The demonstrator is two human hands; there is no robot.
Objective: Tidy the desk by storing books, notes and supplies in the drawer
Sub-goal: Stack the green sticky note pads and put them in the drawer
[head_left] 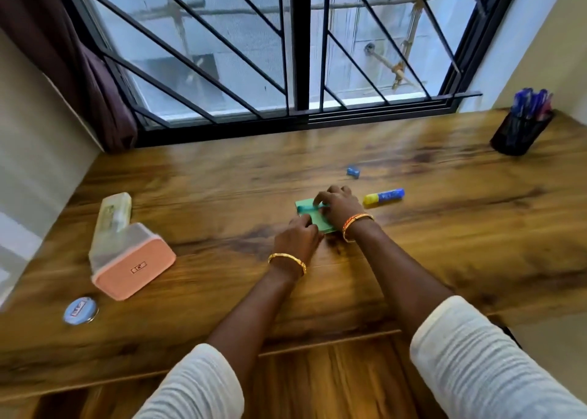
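Fingers (320, 200) curled on green notepad (313, 217) | both hands | desk (222, 177)

- Both forearms are bare from the wrist up, with white ribbed sleeves pushed back near the elbows: left sleeve (193, 383), right sleeve (476, 355).
- A thin gold bangle (287, 260) circles the wrist just behind the left hand (297, 236).
- Just behind the right hand (338, 207), two thin bangles (355, 225) sit side by side: one gold, one orange-red with beaded marks.
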